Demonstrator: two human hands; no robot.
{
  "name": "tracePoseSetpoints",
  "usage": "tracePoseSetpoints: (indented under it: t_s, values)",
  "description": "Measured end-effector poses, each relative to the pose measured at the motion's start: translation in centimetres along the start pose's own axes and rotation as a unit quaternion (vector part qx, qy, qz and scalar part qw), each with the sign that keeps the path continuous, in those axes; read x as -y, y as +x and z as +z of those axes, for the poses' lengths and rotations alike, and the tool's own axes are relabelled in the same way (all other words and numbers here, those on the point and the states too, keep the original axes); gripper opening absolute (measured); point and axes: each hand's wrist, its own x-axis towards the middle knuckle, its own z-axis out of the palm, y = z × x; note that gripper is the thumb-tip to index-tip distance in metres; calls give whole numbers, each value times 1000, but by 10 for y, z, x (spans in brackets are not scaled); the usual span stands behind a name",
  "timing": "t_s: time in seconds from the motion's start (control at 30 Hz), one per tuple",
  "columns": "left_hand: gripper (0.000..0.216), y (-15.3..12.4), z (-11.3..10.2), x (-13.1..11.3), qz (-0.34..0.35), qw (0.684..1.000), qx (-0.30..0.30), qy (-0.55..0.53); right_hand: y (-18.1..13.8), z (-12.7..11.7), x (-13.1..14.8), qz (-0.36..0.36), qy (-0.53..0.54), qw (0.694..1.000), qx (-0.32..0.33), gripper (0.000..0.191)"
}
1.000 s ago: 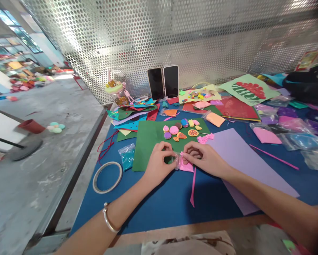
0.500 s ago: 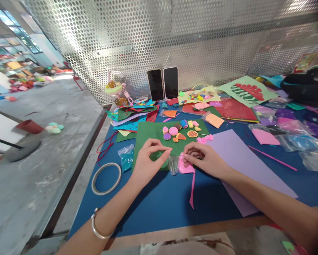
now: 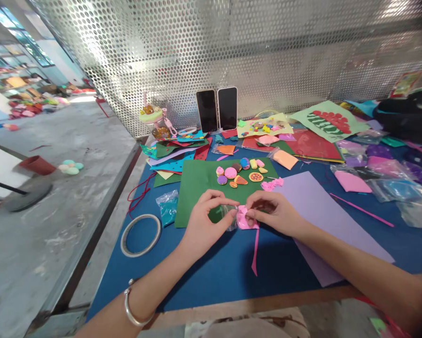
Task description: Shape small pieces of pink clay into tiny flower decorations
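Bag of pink clay [image 3: 242, 222] at the near edge of the green sheet [image 3: 193, 188], my right hand [image 3: 277, 213] at its 3 o'clock with thumb and forefinger clamped on the pink part. My left hand [image 3: 204, 221] sits at its 9 o'clock, thumb and forefinger tips nearly together by the clear plastic; cannot tell whether they grip it. Around the bag: toy food [image 3: 230, 173] at 12, purple paper [image 3: 316, 204] at 3, pink strip [image 3: 256, 251] toward 6, tape roll [image 3: 124, 238] well out at 9.
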Motion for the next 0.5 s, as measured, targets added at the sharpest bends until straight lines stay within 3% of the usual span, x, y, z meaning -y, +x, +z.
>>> tracePoseSetpoints:
  t_s: [0.23,0.5]
  values:
    - [22,-2,3,-1,9,1000,7,-14,-1,0,-1,-19,-42,999,4,17]
    - [40,-2,0,-4,6,1000,11,-29,-3,-3,1,-150,-234,960,-27,9]
